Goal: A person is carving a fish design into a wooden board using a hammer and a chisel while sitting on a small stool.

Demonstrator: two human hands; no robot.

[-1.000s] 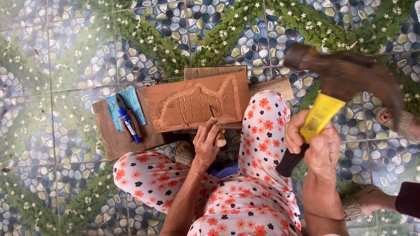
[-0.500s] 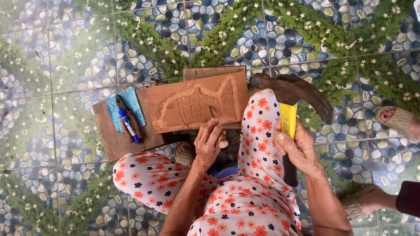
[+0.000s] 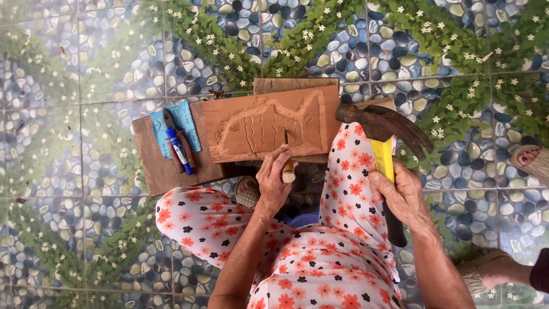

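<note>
A wooden panel (image 3: pixel 269 123) carved with a fish lies on a larger brown board (image 3: pixel 163 166) on the floor. My left hand (image 3: pixel 273 180) grips a chisel (image 3: pixel 287 166) by its wooden handle, its blade set on the lower edge of the carving. My right hand (image 3: pixel 403 194) holds a claw hammer (image 3: pixel 382 129) by its yellow and black handle. The dark head rests low, beside the panel's right edge and over my right knee. My legs in white trousers with red flowers (image 3: pixel 354 171) frame the work.
A blue pen and a dark tool (image 3: pixel 178 146) lie on a light blue sheet on the board's left part. The floor is tiled with a pebble and leaf pattern. Another person's sandalled foot (image 3: pixel 529 160) is at the right edge, and a second one (image 3: pixel 486 273) at the lower right.
The hammer swung down from a raised, blurred position to beside the panel's right edge. My left hand has kept the chisel at the carving's lower edge.
</note>
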